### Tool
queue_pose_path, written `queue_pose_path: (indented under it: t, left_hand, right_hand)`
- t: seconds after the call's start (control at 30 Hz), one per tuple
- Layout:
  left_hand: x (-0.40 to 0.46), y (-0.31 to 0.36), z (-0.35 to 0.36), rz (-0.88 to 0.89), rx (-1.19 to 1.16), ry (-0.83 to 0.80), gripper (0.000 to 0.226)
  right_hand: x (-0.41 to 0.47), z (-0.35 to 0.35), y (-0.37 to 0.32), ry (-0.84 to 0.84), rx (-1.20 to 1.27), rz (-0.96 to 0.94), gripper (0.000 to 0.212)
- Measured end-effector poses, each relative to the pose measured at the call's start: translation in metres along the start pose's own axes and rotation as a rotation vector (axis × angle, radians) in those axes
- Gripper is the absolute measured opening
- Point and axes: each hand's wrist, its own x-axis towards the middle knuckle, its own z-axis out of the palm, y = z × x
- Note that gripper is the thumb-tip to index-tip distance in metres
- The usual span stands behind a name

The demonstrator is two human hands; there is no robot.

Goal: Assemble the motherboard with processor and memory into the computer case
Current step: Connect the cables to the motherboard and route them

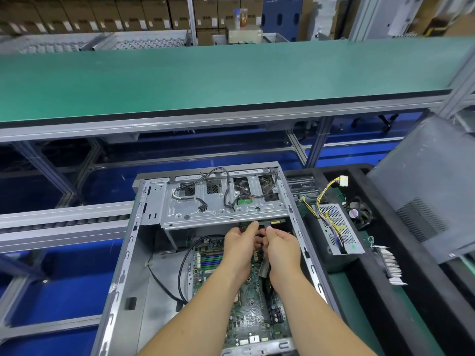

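Note:
An open grey computer case lies in front of me with a green motherboard lying inside it. Green and blue memory slots show on the board's left. My left hand and my right hand meet over the board's far end, just below the metal drive cage. Both pinch a thin green memory stick with a gold label, held on edge; most of it is hidden by my fingers. A flat grey cable hangs under my right hand.
Black cables trail over the drive cage and a thick black cable loops left of the board. A power supply with coloured wires, a small fan, a heatsink and a grey side panel lie right. A green conveyor runs behind.

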Motion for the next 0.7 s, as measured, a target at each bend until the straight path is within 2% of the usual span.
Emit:
queue_pose_path:
  t: [0.1,0.2,0.3,0.33,0.4,0.43,0.47,0.53,0.6,0.63,0.7]
  left_hand:
    - [-0.005,-0.002,0.0,0.004,-0.01,-0.026,0.068]
    - [-0.013,0.001,0.001,0.02,0.088,-0.03,0.06]
    - [-0.022,0.01,-0.006,0.045,0.397,-0.003,0.026]
    - [-0.025,0.014,-0.009,0.049,0.452,0.006,0.029]
    - [-0.029,0.022,-0.018,0.081,0.47,0.069,0.052]
    - [-0.03,0.026,-0.024,0.131,0.475,0.112,0.054]
    - [-0.031,0.033,-0.03,0.185,0.481,0.141,0.055]
    - [-0.035,0.044,-0.042,0.277,0.443,0.184,0.051]
    - [-0.036,0.049,-0.054,0.318,0.402,0.233,0.044]
    - [-0.037,0.049,-0.06,0.325,0.368,0.259,0.039]
    - [-0.037,0.048,-0.068,0.327,0.311,0.295,0.026]
  right_hand:
    - [-0.002,0.0,-0.004,0.007,-0.032,-0.02,0.035]
    - [-0.012,-0.006,-0.008,-0.028,-0.357,-0.203,0.035]
    - [-0.036,-0.014,-0.006,0.083,-1.079,-0.592,0.036]
    - [-0.044,-0.012,-0.008,0.123,-1.237,-0.754,0.033]
    - [-0.047,0.0,-0.022,0.18,-1.223,-1.019,0.013]
    - [-0.043,0.009,-0.034,0.132,-1.134,-1.062,0.011]
    - [-0.038,0.022,-0.046,0.047,-1.075,-1.054,0.016]
    - [-0.024,0.049,-0.059,-0.128,-1.141,-0.982,0.039]
    - [-0.013,0.07,-0.063,-0.177,-1.252,-0.877,0.051]
    - [-0.009,0.075,-0.062,-0.163,-1.271,-0.82,0.05]
    - [-0.004,0.079,-0.058,-0.133,-1.293,-0.777,0.032]
